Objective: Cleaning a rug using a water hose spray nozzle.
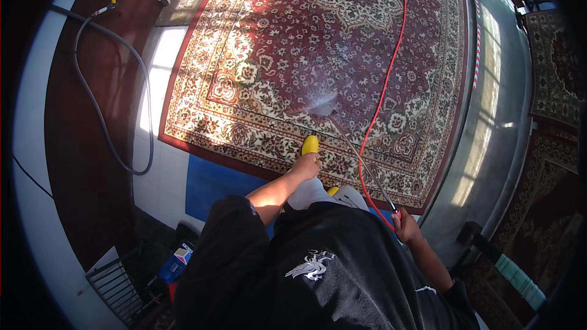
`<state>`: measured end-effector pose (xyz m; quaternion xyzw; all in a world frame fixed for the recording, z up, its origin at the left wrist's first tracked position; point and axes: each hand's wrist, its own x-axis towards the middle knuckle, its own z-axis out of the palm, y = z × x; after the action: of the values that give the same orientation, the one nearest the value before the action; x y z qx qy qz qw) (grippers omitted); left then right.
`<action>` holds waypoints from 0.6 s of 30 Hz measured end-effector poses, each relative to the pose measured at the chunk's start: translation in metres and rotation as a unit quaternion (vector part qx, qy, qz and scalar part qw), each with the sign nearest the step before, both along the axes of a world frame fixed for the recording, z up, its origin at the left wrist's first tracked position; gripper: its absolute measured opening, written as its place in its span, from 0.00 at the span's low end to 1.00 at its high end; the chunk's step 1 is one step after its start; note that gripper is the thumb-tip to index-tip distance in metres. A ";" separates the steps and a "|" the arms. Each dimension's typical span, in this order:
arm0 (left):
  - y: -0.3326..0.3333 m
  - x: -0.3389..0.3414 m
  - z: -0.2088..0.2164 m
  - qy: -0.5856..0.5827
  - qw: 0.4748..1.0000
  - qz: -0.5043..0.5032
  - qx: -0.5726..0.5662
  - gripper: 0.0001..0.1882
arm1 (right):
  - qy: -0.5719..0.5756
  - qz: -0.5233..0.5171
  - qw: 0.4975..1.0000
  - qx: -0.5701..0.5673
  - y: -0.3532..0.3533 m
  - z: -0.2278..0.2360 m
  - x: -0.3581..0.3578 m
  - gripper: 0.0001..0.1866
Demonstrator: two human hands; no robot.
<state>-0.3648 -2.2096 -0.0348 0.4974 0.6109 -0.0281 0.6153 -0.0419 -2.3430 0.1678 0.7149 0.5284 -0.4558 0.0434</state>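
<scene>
My right hand [406, 226], closed, grips the handle end of a long thin spray wand [367, 164] at the lower right. The wand slants up and left, and a pale fan of water spray [322, 101] lands on the carpet from its tip. A red hose [384, 85] runs from beside my right hand up across the carpet. My left hand [306, 166] hangs in front of my legs with its fingers curled; nothing shows in it. Just beyond it is the toe of a yellow boot [310, 144]. The large carpet [263, 36] is dark red with cream floral patterns.
A grey hose [147, 85] loops on the brown surface at left. Below the carpet's near edge lies a blue patch [214, 189]. A metal rack [116, 287] and a blue box [174, 266] sit at lower left. More patterned carpets [553, 64] lie at right.
</scene>
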 end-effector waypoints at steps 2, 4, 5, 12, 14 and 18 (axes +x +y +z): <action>-0.019 -0.019 -0.026 0.061 0.998 -0.020 0.020 0.20 | -0.030 0.005 0.999 -0.031 -0.006 0.002 0.021 0.17; -0.026 -0.035 -0.038 0.104 0.993 -0.054 0.012 0.18 | -0.075 -0.002 0.997 -0.035 -0.012 0.000 0.042 0.19; -0.027 -0.043 -0.038 0.134 0.988 -0.080 0.001 0.18 | -0.065 -0.001 0.998 -0.016 -0.005 0.003 0.045 0.19; -0.062 -0.073 -0.071 0.232 0.895 -0.370 0.086 0.13 | -0.043 0.039 0.996 0.073 0.062 -0.030 0.078 0.18; -0.084 -0.065 -0.069 0.173 0.985 0.009 0.025 0.14 | -0.007 0.039 0.994 0.104 0.087 -0.038 0.083 0.19; -0.099 0.031 -0.013 -0.021 0.894 0.436 -0.103 0.22 | 0.045 0.007 0.981 0.188 0.126 -0.062 0.115 0.20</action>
<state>-0.3334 -2.3085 -0.0479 0.1151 0.7473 0.1907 0.6261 0.0727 -2.2169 0.1061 0.6851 0.6114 -0.3797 -0.1127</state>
